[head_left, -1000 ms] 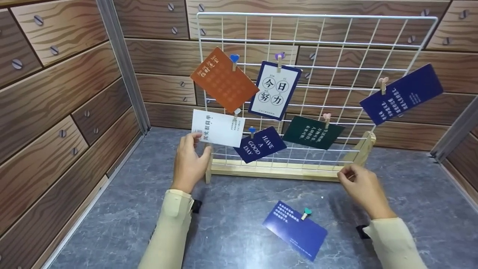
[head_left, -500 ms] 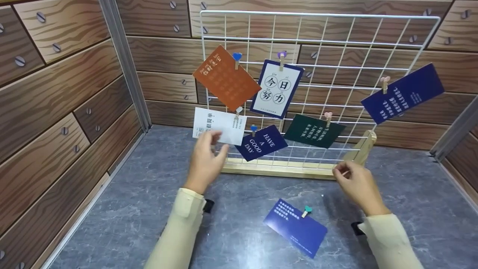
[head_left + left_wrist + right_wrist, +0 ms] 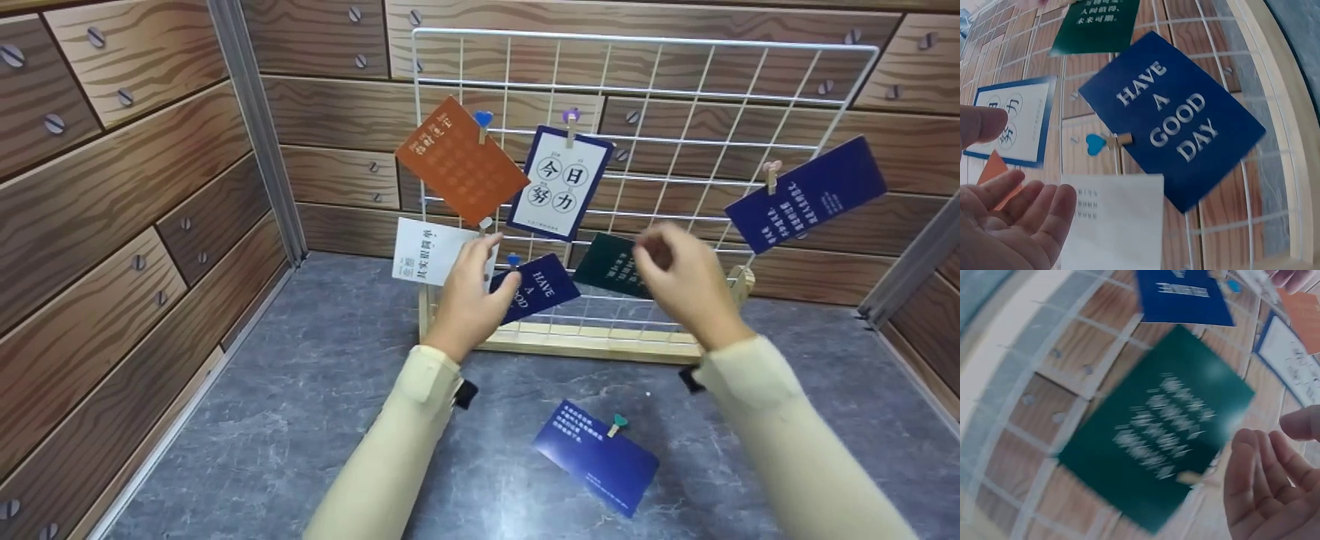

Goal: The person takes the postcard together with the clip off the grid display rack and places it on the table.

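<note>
My left hand [image 3: 474, 300] hovers in front of the white card [image 3: 416, 253] and the navy "HAVE A GOOD DAY" card [image 3: 553, 279], partly covering both. Its thumb and fingers are spread apart, holding nothing. In the left wrist view a blue heart clothespin [image 3: 1109, 143] grips the navy card's edge. My right hand [image 3: 694, 289] is in front of the dark green card [image 3: 604, 264], hiding its right part. The right wrist view shows the green card [image 3: 1157, 422] beside loosely bent fingers [image 3: 1241, 467], with the thumb apart and nothing between. All these cards hang on a white wire grid [image 3: 645, 40].
An orange card [image 3: 461, 161], a blue-bordered white card [image 3: 559, 184] and a blue card [image 3: 814, 193] also hang there. The grid stands in a wooden base [image 3: 592, 343]. On the grey table lies another blue card [image 3: 592, 461] with a green heart clothespin [image 3: 618, 424].
My left hand has moved right from the white card's left edge toward the navy card. My right hand has risen from beside the wooden base to the green card. The cards keep their places.
</note>
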`<state>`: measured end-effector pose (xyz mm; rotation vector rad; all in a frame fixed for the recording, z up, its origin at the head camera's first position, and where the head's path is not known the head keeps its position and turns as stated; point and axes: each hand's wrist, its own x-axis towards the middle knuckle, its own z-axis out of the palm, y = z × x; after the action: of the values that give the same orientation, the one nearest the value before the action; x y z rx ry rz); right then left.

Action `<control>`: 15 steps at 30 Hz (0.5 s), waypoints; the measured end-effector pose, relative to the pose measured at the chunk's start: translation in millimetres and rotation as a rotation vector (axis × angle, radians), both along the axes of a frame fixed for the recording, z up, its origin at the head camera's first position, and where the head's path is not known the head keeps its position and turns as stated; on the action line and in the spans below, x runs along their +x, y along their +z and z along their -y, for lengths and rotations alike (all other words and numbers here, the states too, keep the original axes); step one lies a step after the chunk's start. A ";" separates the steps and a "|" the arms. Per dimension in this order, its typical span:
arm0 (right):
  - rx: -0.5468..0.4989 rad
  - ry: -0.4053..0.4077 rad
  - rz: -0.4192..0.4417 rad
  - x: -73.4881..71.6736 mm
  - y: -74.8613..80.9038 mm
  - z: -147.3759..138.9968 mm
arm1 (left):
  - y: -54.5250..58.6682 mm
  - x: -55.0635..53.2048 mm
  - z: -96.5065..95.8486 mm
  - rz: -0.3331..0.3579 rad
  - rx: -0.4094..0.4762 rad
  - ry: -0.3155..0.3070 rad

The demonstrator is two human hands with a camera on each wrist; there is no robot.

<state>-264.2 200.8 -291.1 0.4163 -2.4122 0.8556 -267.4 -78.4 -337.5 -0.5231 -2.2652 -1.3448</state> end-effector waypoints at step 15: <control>0.085 0.024 -0.051 -26.2 97.3 70.5 | 19.7 -4.4 -19.6 0.139 0.049 0.048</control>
<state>-290.4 130.3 -193.8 0.4941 -2.4070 0.7455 -271.8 -58.8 -317.8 -0.3667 -2.3320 -1.4500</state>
